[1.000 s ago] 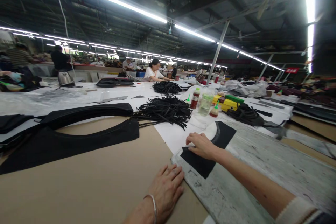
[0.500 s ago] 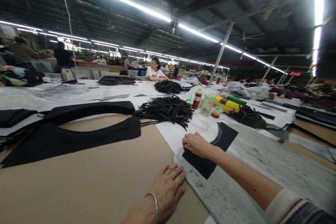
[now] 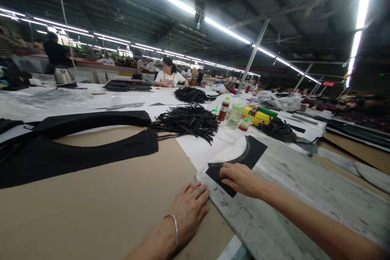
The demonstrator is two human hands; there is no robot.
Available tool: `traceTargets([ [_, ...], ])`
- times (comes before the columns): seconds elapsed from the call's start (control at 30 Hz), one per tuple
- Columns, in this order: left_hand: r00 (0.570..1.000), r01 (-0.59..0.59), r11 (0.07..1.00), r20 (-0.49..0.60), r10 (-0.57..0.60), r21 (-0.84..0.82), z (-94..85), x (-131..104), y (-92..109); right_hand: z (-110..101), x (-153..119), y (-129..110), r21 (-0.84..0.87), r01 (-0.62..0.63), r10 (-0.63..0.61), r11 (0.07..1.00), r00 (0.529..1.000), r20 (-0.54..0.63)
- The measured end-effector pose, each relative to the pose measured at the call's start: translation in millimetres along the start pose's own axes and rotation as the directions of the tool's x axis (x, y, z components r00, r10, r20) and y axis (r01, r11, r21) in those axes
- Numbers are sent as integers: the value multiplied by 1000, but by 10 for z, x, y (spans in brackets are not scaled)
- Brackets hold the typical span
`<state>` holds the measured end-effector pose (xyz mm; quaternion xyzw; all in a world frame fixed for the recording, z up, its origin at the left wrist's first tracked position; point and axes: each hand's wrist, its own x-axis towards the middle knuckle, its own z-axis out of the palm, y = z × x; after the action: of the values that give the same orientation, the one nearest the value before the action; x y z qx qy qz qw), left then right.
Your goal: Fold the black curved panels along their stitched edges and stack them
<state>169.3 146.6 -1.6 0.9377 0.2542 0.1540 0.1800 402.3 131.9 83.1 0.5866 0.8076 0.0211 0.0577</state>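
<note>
Currently, our curved black panel point(image 3: 256, 149) lies on the grey slab point(image 3: 307, 178), edge work seemingly begun, unfinished. Our right hand point(image 3: 238, 176) touches it, curled; we cannot tell whether it grips. Our left hand point(image 3: 191, 206) lies open.

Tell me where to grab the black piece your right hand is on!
Pinch the black piece by its far end, probably coming from the right, over the board. It looks thin and flat, and that end sticks out past the right hand, which covers some of the near end.
</note>
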Motion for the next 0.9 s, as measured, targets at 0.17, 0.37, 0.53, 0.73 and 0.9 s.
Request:
traceTargets([
  [0.17,1000,-2,1000,6,2,5,-16,-8,17,43,108,-133,-40,26,-28,999,999,-32],
  [0.37,1000,1,1000,7,-1,-10,-63,-20,37,132,384,-194,-147,84,-90,986,996,-29],
  [0.53,1000,-10,999,-12,9,-31,-31,-19,3,235,445,-165,-228,105,-115,968,993,-33],
  [0.73,999,-27,999,-31,26,-29,-10,-24,-22,285,489,-144,-281,158,-171,946,985,-22],
  [0.9,999,-24,999,-33,23,-26,2,-25,-27,329,508,-100,-314,210,-224,926,975,-9],
])
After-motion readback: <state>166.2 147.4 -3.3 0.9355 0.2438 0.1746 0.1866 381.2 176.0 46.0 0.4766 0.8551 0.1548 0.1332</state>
